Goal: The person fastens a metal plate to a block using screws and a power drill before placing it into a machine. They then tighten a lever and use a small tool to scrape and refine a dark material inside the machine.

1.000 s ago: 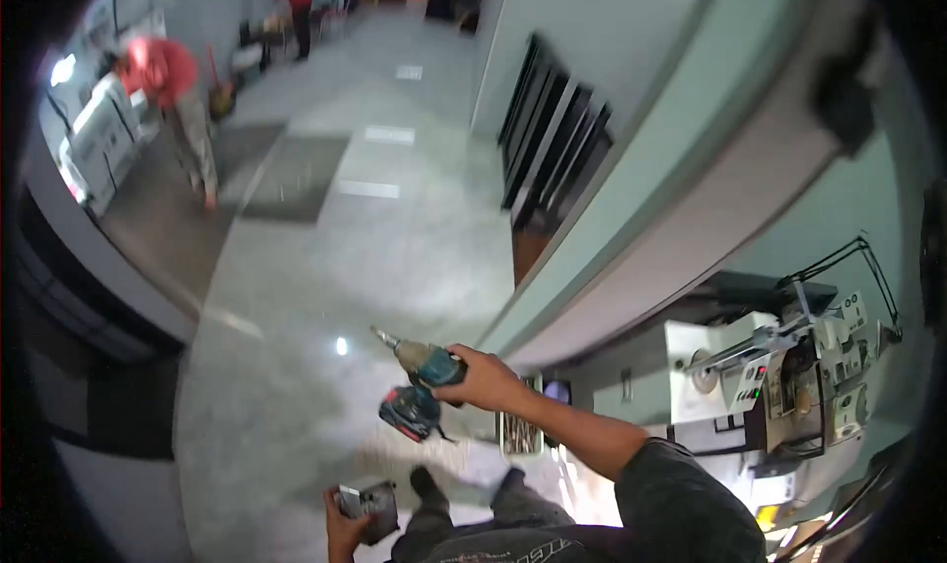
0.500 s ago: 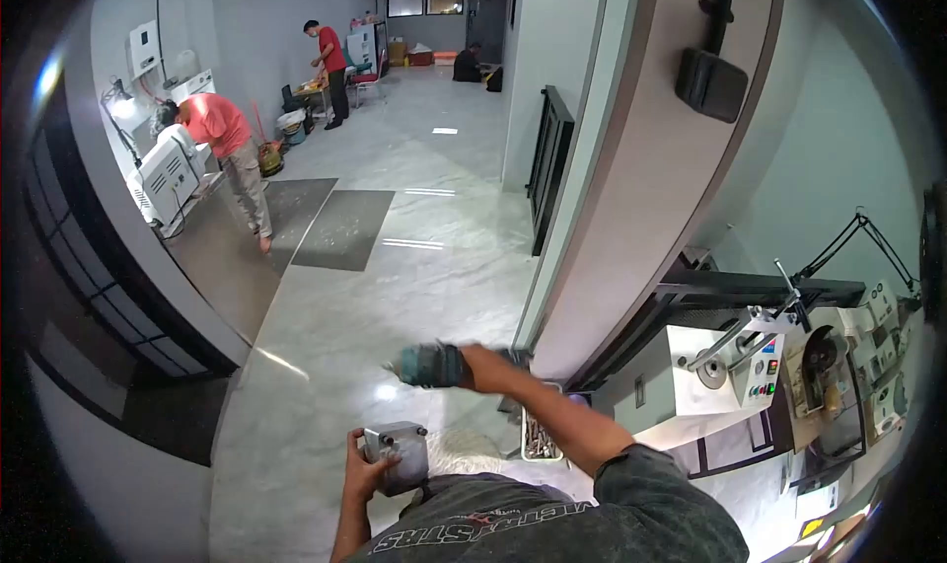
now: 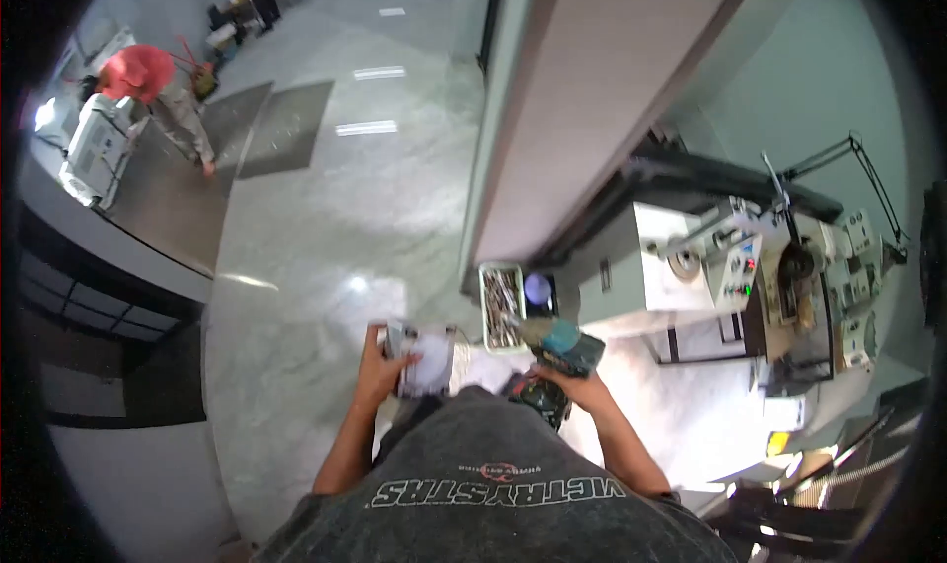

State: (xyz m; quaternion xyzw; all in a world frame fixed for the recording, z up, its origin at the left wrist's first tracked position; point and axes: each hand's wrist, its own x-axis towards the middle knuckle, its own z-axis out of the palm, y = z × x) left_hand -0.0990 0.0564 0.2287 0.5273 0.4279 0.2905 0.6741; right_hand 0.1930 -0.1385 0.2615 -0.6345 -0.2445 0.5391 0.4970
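My left hand [image 3: 380,373] is wrapped round the left side of a metal box [image 3: 424,361], a pale block with a shiny plate at its left end. My right hand [image 3: 570,383] grips a teal and black power drill [image 3: 560,344], whose nose points up and left over a white tray. Long thin metal pieces [image 3: 501,297] fill that tray [image 3: 484,311]. A dark item with red parts [image 3: 541,395] lies just below the drill, partly hidden by my arm and shirt.
A purple round thing [image 3: 538,289] sits right of the tray. On the right stands a white machine [image 3: 676,267] with a lever and buttons. A person in a red shirt [image 3: 140,73] bends over a white machine [image 3: 96,149] at upper left. A wall edge [image 3: 473,257] rises behind the tray.
The view has tilted down. My right hand has brought the drill down and right, from over the open floor to beside the tray. My left hand still holds the metal box.
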